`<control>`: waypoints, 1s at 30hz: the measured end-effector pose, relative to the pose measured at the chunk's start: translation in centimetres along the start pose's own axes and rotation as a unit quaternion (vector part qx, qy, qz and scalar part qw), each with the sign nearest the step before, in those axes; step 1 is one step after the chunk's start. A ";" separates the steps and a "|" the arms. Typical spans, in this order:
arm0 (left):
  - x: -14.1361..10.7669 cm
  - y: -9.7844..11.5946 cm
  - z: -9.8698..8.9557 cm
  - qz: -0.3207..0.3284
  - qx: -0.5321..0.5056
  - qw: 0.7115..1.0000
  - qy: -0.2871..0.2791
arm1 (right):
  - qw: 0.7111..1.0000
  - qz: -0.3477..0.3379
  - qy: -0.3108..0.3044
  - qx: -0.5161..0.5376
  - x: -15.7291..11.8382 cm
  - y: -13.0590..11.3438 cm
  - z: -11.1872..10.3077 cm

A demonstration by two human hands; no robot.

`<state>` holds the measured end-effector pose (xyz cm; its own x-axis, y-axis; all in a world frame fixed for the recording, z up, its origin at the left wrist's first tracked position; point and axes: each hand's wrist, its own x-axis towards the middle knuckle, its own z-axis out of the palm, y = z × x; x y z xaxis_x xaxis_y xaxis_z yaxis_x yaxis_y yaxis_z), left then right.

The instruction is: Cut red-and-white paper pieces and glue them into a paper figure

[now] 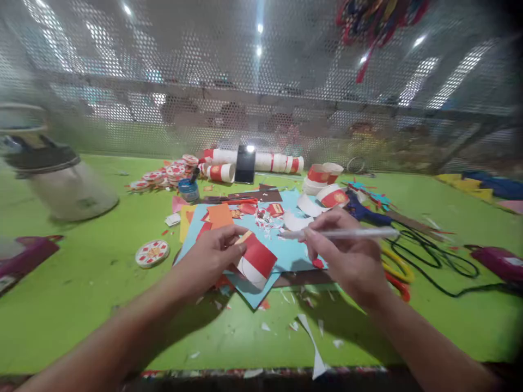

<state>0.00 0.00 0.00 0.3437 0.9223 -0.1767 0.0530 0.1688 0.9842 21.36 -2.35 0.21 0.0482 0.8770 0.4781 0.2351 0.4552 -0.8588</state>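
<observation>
A red and white paper piece (257, 258), apparently cut from a cup, is held between the thumb and fingers of my left hand (212, 250). A thin curved line shows on its white part. My right hand (347, 250) grips a pale pen (359, 233), its tip pointing left above the blue paper (292, 258). The pen tip and the cup piece are apart. Under both hands lie the blue sheets, with an orange paper (219, 215) and small scraps on top.
Cut cups (318, 174), a phone (245, 164) and a stack of cups (278, 163) stand behind. Left are a round decorated disc (152, 253) and a large container (69, 185). On the right lie yellow-handled scissors (398, 265), a blue glue gun (368, 212) and a black cord (435, 261).
</observation>
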 end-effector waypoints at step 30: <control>-1.3 -0.4 0.8 -0.056 -0.117 0.988 -0.083 | 0.981 0.106 -0.019 -0.160 -3.8 -2.8 2.3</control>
<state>0.33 -1.55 -0.20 0.4986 0.8266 -0.2612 -0.1129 0.3606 0.9258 18.30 -6.57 0.38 0.0939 0.9544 0.2833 0.5166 0.1966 -0.8334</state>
